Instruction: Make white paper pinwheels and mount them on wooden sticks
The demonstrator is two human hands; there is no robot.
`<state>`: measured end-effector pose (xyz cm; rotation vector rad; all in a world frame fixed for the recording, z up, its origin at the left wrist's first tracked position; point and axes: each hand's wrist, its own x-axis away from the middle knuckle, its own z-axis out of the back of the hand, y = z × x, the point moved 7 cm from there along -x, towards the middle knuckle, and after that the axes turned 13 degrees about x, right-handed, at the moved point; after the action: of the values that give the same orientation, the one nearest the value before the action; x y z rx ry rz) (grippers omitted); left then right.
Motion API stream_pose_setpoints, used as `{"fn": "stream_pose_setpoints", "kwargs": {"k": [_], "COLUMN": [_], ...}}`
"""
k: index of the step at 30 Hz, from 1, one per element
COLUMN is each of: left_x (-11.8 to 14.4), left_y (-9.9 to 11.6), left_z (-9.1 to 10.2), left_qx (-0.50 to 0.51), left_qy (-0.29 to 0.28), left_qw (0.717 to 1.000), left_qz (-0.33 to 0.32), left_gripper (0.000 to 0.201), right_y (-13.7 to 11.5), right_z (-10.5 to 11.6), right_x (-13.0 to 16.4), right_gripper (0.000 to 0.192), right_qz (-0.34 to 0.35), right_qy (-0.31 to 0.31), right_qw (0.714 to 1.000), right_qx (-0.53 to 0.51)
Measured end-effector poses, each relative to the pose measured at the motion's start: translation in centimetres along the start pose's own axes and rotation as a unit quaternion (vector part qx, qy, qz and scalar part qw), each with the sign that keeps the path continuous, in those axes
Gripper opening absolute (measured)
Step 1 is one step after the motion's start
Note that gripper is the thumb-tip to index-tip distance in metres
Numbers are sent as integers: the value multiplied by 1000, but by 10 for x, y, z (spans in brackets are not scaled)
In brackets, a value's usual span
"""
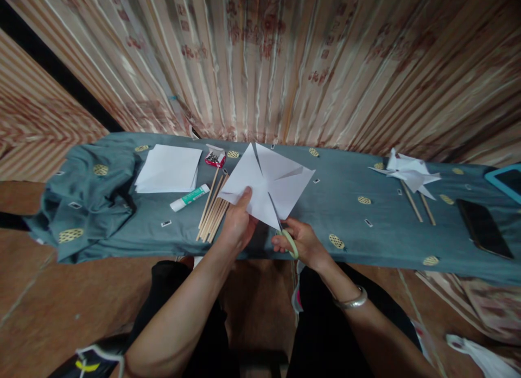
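A white square of paper [260, 177], slit from its corners toward the middle, is held up above the cloth-covered table. My left hand [239, 222] pinches its lower left part, thumb on top and fingers underneath. In my right hand [303, 239] is a pair of scissors [290, 243] with pale green handles, its blades in the slit at the lower corner. Behind my left hand lie several thin wooden sticks [212, 212]. A glue stick [189, 198] with a white and green label rests left of them.
A stack of white paper [170, 169] and a small red box of metal pins [215, 157] lie at the left of the green-grey cloth [342, 188]. To the right are paper pinwheels [409, 171] on sticks, a black phone [483, 228] and a blue-edged device [507, 180]. A pleated curtain [260, 69] hangs behind.
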<state>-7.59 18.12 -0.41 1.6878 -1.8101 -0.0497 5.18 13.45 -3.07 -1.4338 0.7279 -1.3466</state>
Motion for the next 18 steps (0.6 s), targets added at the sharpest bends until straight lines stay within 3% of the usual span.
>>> {"fn": "stream_pose_setpoints", "kwargs": {"k": [18], "left_x": [1], "left_y": [-2], "left_z": [1], "left_qx": [-3], "left_qy": [7], "left_qw": [1000], "left_qz": [3], "left_gripper": [25], "right_y": [0], "right_z": [1], "right_x": [0], "right_gripper": [49], "right_qz": [18], "right_qy": [-1], "right_qw": [1000], "right_qx": [5]}}
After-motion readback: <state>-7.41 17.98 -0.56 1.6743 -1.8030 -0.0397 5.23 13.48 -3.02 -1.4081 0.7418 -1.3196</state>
